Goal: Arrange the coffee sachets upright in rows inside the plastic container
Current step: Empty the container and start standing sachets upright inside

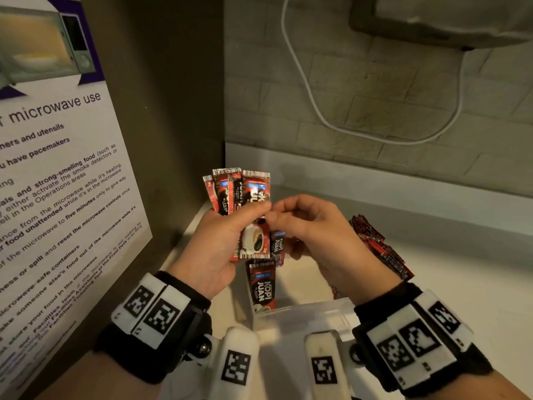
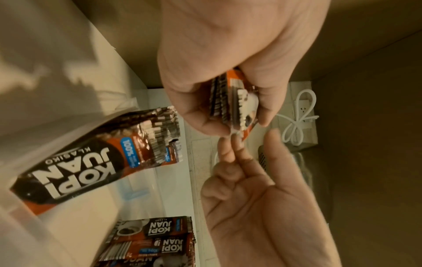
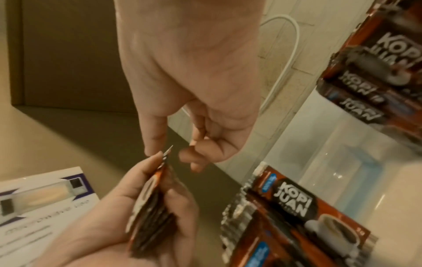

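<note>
A microwave notice lines the left wall and a white cable loops behind. The left hand clamps a fan of at least 4 sachets above the clear container, hiding much of it. The right hand, fingers curled, pinches their edge. Only the wrist views show rows of sachets already standing inside.

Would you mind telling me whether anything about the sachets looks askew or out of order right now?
Yes. The bundle of sachets gripped in the left hand is fanned out unevenly, with the front sachet hanging lower than the rest. The right hand is at that bundle's edge. Nothing looks torn or spilled.
</note>
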`<state>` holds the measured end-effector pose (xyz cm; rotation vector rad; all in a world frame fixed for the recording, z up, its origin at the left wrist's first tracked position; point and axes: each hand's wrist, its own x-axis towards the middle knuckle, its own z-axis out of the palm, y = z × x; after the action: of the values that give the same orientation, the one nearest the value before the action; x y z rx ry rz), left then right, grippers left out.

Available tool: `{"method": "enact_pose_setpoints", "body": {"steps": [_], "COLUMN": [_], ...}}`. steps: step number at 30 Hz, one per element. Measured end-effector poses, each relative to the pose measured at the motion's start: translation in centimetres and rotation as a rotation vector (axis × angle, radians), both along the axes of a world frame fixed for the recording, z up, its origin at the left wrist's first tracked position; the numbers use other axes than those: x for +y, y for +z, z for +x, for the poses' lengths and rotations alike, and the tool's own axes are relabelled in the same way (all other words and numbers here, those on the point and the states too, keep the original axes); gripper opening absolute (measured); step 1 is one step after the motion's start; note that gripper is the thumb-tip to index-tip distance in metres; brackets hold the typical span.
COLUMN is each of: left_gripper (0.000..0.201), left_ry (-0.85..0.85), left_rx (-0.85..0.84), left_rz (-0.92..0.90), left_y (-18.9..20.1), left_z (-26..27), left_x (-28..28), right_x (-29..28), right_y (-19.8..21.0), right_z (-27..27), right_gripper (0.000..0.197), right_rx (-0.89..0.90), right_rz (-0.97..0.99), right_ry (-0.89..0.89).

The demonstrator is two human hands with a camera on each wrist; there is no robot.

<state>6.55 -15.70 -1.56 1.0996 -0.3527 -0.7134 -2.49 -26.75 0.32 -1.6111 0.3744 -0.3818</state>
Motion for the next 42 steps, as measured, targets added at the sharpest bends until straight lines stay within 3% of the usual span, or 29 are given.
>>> {"method": "enact_pose_setpoints", "body": {"steps": [7,12,16,19,21,42], "left_gripper": [0.031,0.030,0.024,0.026,0.028,0.021], "left_ry": [0.029,0.133,0.167,0.171,0.177,0.169], "left_rx": [-0.051,-0.004,0.035,0.051,0.059,0.058], "left_rz": [0.006,0.068,0.077,0.079,0.080,0.087], "left_y": [0.4,0.1,-0.1,-0.4,-0.6,-0.8], "left_z": [-0.5,0.7,1.3,1.2,1.2,0.8], "left_x": [-0.3,0.1,0.4,0.3,0.4,0.2], "right_x": [0.4,-2.0,-3.1,-3.1,-3.2,-3.3], "right_y": [-0.4,-1.0,-3.2,-4.8,-5.5,-9.2], "right_z": [0.3,-0.1,-0.2,0.4,0.8,1.9], "right_gripper": [0.011,0.007,0.008,0.027,0.028,0.029], "right_rx": [-0.050,-0.037,0.150,0.252,0.291,0.422], "right_rz": [0.029,0.089,0.010,0.017,0.027,-0.119], "right_ry": [0.013,-0.168,-0.237,-0.228,-0.220,-0.324]}}
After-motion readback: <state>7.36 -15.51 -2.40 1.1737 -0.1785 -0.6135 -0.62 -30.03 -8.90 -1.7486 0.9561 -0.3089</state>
